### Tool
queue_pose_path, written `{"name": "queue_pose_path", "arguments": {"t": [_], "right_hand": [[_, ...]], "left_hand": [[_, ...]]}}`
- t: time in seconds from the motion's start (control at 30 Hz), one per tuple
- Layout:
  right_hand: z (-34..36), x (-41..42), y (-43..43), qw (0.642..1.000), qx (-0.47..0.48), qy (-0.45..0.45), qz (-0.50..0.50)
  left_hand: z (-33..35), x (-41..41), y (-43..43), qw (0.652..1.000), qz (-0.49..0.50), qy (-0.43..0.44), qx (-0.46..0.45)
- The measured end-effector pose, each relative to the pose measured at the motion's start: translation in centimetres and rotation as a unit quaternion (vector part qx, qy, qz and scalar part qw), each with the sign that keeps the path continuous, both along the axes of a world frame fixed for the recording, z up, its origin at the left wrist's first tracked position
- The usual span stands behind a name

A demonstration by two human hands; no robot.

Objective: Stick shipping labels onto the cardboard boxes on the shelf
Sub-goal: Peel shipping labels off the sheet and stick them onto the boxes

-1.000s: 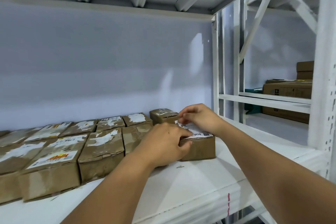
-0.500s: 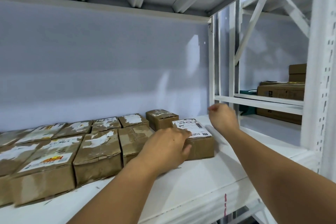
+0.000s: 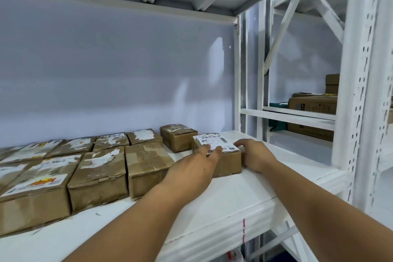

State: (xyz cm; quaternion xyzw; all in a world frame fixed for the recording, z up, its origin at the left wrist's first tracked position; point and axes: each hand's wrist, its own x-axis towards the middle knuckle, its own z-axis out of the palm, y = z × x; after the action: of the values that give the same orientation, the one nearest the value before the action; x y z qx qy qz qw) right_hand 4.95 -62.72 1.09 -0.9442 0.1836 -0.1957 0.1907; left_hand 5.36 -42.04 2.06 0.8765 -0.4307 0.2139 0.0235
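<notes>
1 box (image 3: 229,163), label (image 3: 212,139) up, long axis front-to-back

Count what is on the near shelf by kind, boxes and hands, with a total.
Cardboard boxes: 12, two cut off at the left edge.
Hands: 2, left hand and right hand, both touching the barcode-labelled box.
Total: 14.

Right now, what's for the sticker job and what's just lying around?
For the job: labelled box, its label, left hand pressing it, right hand holding the box, other boxes beside it.
Just there: big cartons on the next rack.
</notes>
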Motion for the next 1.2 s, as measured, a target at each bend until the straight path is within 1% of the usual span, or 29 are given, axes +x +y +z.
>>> {"name": "queue_pose_path", "arguments": {"t": [0.07, 0.17, 0.23, 0.3, 0.33, 0.4, 0.5, 0.63, 0.7, 0.77, 0.87, 1.0, 1.03, 1.13, 1.2], "right_hand": [[0.1, -0.4, 0.2, 0.999, 0.004, -0.037, -0.019], [0.5, -0.8, 0.2, 0.984, 0.095, -0.142, -0.049], [1.0, -1.1, 0.2, 0.957, 0.169, -0.227, -0.068], [1.7, -1.6, 0.4, 0.922, 0.230, -0.303, -0.078], [2.1, -1.9, 0.6, 0.909, 0.243, -0.329, -0.079], [2.8, -2.6, 1.1, 0.903, 0.236, -0.351, -0.077], [3.6, -3.4, 2.3, 0.917, 0.194, -0.345, -0.037], [4.3, -3.8, 4.1, 0.938, 0.126, -0.323, 0.004], [4.6, -3.8, 4.5, 0.938, 0.124, -0.323, 0.000], [4.8, -3.9, 4.4, 0.939, 0.140, -0.314, -0.007], [4.7, -4.1, 4.2, 0.951, 0.151, -0.270, 0.009], [4.0, -4.3, 3.8, 0.963, 0.135, -0.233, 0.010], [3.8, -4.3, 3.7, 0.966, 0.123, -0.225, 0.005], [3.3, -4.4, 3.7, 0.977, 0.075, -0.201, -0.003], [3.3, -4.5, 3.9, 0.983, 0.029, -0.181, 0.000]], "left_hand": [[-0.3, 0.0, -0.2, 1.000, -0.004, 0.015, -0.006], [-0.8, 0.0, -0.5, 0.998, -0.037, 0.034, -0.023], [-1.0, 0.2, -0.5, 0.996, -0.061, 0.048, -0.042], [-1.4, 0.6, -0.6, 0.993, -0.078, 0.062, -0.062], [-1.5, 0.8, -0.6, 0.992, -0.084, 0.064, -0.068], [-1.7, 1.1, -0.6, 0.990, -0.092, 0.075, -0.078], [-1.8, 1.5, -0.7, 0.985, -0.109, 0.091, -0.099], [-1.1, 1.5, -1.9, 0.970, -0.140, 0.111, -0.166], [-0.6, 1.0, -3.2, 0.962, -0.153, 0.130, -0.186], [-0.5, 0.2, -4.7, 0.959, -0.169, 0.135, -0.182], [-1.8, -0.4, -6.7, 0.956, -0.194, 0.127, -0.180], [-2.2, -0.8, -6.5, 0.958, -0.153, 0.171, -0.173], [-2.0, -0.9, -6.2, 0.950, -0.157, 0.187, -0.193], [-1.2, -1.3, -5.6, 0.911, -0.152, 0.253, -0.288], [-1.0, -1.8, -5.2, 0.892, -0.126, 0.310, -0.304]]}}
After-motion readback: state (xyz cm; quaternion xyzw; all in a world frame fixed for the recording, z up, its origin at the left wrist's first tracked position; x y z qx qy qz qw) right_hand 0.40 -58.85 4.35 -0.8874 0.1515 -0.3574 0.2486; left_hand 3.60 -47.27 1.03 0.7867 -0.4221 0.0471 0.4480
